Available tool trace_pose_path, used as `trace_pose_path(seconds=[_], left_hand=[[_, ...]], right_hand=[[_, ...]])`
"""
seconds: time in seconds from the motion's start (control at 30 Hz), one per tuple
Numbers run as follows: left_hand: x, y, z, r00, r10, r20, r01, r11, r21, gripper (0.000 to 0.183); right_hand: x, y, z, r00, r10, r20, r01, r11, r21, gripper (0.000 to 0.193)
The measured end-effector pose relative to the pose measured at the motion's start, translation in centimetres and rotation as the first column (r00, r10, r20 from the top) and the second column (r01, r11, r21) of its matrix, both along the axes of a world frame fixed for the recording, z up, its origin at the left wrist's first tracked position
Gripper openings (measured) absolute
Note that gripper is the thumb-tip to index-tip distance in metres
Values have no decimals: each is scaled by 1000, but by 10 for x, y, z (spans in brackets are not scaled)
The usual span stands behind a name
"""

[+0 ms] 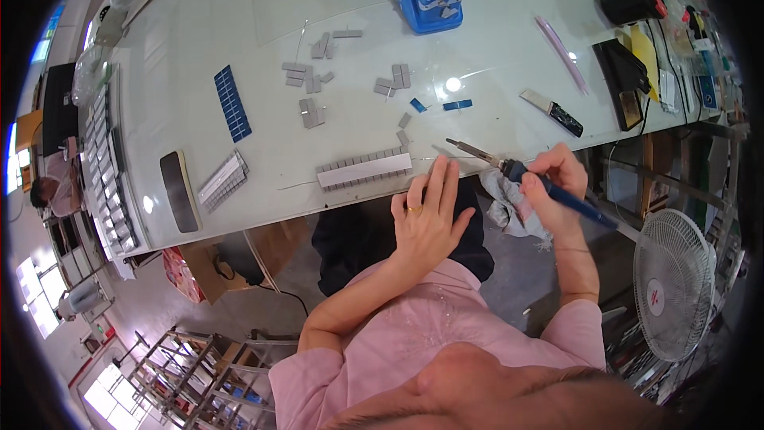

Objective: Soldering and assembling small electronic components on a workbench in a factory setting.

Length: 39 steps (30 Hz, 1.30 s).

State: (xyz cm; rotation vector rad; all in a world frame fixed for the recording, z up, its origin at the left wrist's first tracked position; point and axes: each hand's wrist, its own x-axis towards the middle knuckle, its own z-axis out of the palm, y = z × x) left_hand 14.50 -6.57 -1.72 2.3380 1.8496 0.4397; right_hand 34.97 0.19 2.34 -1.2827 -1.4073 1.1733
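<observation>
Soldering iron point(532, 177) with a blue handle sits clamped in the right hand point(557, 183), tip aimed toward ten o'clock at the table edge. The left hand point(430, 219) lies flat, fingers spread, holding nothing, just beside a finished-looking strip of grey cells point(364, 170) at its eleven o'clock. Loose grey cells point(314, 80) beyond appear unjoined.

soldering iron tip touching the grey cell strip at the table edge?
Apart. Head view: the soldering iron tip sits right of the grey cell strip, with bare table between them.
</observation>
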Motion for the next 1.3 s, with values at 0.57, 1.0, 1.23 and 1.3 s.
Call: trace_pose_path(seconds=[0.57,1.0,1.23,1.3], left_hand=[[2,-1,-7,996,77,44,-78,997,21,71],[5,-1,-6,991,116,63,-117,993,4,69],[5,-2,-8,992,105,68,-105,994,-10,71],[5,-1,-7,991,114,65,-114,993,-9,69]], right_hand=[[-24,81,35,834,517,191,-512,855,-79,15],[-33,96,29,758,615,217,-608,787,-108,17],[-34,96,28,757,617,215,-610,786,-105,16],[-35,96,28,753,617,229,-615,784,-91,16]])
